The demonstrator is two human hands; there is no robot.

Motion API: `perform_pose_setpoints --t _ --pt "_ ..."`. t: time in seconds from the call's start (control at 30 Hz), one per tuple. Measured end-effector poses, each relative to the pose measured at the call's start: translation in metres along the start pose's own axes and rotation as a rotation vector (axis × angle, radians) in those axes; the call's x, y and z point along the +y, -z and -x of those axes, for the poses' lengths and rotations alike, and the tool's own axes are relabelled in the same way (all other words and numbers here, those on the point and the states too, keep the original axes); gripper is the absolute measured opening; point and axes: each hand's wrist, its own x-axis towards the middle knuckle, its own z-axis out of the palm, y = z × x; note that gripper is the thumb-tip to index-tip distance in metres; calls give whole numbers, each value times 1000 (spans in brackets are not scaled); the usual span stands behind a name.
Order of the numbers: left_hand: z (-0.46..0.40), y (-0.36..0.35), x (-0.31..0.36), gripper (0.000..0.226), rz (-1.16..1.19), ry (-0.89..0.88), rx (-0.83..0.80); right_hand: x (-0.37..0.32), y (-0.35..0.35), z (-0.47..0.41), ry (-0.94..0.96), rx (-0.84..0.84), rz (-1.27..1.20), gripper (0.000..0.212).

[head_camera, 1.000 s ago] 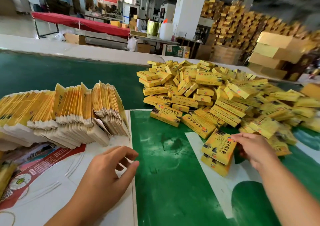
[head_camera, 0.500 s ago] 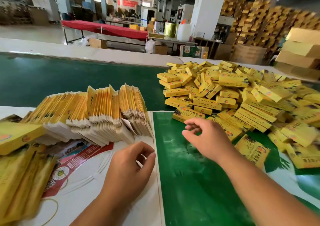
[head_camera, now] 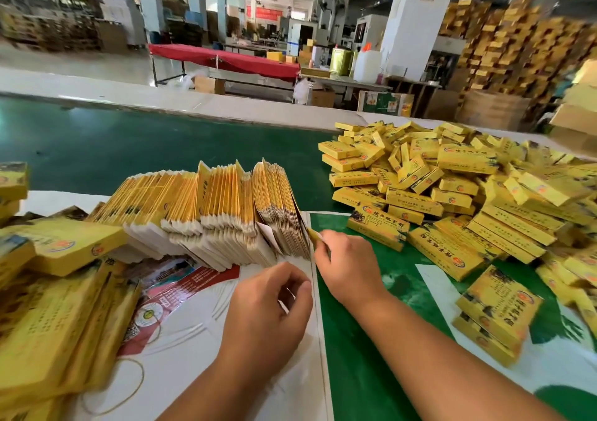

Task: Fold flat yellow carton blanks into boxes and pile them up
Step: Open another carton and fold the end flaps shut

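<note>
A: The right hand [head_camera: 347, 267] has come back from the heap of folded yellow cardboard boxes [head_camera: 452, 194] and is now reaching the fanned row of flat yellow-and-white carton blanks [head_camera: 226, 214].

B: Yes, it is pinching the yellow edge of the end blank [head_camera: 314, 236], thumb and forefinger pressed together on it, at the end of the row nearest the heap.

A: And the left hand [head_camera: 268, 317]?

B: It is hovering just in front of the row over the white printed sheet [head_camera: 200, 349], fingers curled loosely; it looks empty to me.

A: What are you worrying about?

B: Those blanks are leaning tight against each other. If the pinch is taking two edges, a pair will be coming out together. A sideways pull could also be tipping the end of the row over onto the green table top [head_camera: 361, 349].

A: The left hand is close enough to steady the row.

B: It is. The heap itself is sitting well beyond the row, sprawling loosely, so boxes at its edge could be sliding off.
</note>
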Motion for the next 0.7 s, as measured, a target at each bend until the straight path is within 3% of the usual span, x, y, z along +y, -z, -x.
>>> perform_pose_setpoints --t 0.13,0.27,0.37,0.47,0.53,0.6,0.7 --pt "0 1 -1 9 13 9 30 5 11 -1 -70 78 33 27" --pt "0 -1 -2 11 28 25 34 16 49 -8 -119 318 -46 25" --pt "-4 1 -2 17 300 153 -19 21 85 -7 -133 411 -302 34" --pt "-10 6 -5 26 715 370 -84 26 113 -1 -96 235 -769 8" --pt "-13 8 -7 40 1062 554 -221 29 120 4 -22 101 -1003 16" --pt "-15 10 -10 60 1318 663 -469 28 116 10 52 -9 -1127 4" --pt "-12 8 -13 79 1514 641 -867 25 100 22 30 -130 -1228 10"
